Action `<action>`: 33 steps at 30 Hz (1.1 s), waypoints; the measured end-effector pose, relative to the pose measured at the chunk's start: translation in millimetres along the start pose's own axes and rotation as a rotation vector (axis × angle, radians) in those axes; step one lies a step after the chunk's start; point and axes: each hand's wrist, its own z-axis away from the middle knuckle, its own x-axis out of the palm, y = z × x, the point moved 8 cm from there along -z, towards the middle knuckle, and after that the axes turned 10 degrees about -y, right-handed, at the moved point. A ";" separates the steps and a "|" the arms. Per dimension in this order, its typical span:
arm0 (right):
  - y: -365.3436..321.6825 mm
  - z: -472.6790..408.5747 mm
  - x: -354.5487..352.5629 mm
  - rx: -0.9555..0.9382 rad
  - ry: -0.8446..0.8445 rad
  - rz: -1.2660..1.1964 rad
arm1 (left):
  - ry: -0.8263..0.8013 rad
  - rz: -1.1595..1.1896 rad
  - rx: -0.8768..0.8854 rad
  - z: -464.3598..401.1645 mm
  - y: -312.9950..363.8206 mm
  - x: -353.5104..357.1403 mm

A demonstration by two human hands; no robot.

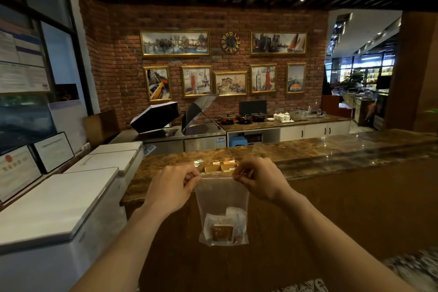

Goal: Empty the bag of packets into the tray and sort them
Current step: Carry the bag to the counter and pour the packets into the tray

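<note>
A clear plastic bag [221, 199] hangs upright in front of the counter, with several packets [222, 229] settled at its bottom, white ones and a brown one. My left hand [174, 187] pinches the bag's top left corner. My right hand [257, 179] pinches the top right corner. Just behind the hands, a wooden tray [219, 168] with dividers sits on the brown marble counter [320, 152]; a few packets [228, 163] lie in it. One small silvery packet [198, 162] lies on the counter left of the tray.
White chest freezers [59, 199] stand to the left, close to the counter's end. Framed certificates [35, 161] lean at far left. Behind the counter are two open umbrellas [156, 116] on a steel worktop, with pots and cups further right.
</note>
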 end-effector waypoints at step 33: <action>210.5 -367.9 85.6 0.146 -0.060 -0.005 | -0.192 0.173 0.048 -384.0 -163.7 172.6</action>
